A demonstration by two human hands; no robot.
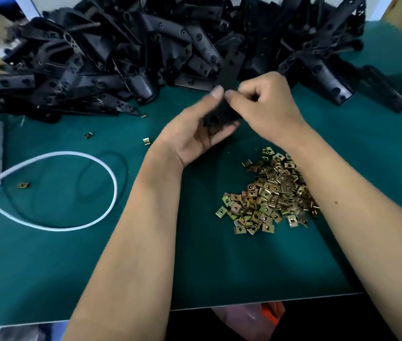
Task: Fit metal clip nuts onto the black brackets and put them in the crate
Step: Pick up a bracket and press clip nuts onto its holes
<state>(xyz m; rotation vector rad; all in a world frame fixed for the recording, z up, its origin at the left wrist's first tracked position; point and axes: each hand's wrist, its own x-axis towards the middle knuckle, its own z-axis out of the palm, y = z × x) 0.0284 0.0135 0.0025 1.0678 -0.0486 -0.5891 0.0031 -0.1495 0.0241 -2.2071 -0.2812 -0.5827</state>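
A white cable looped near the bench's left edge, stray clip nuts around it. The left hand cupped one black bracket above the bench's middle, thumb pressed on it; the right hand pinched it beside that thumb. Brackets were heaped along the far edge, loose clip nuts piled toward the right.

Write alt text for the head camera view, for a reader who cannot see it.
Two bare hands hold a black bracket above a green table: the left hand cradles it, the right hand pinches at it. A pile of brass-coloured clip nuts lies nearby, a heap of black brackets behind.
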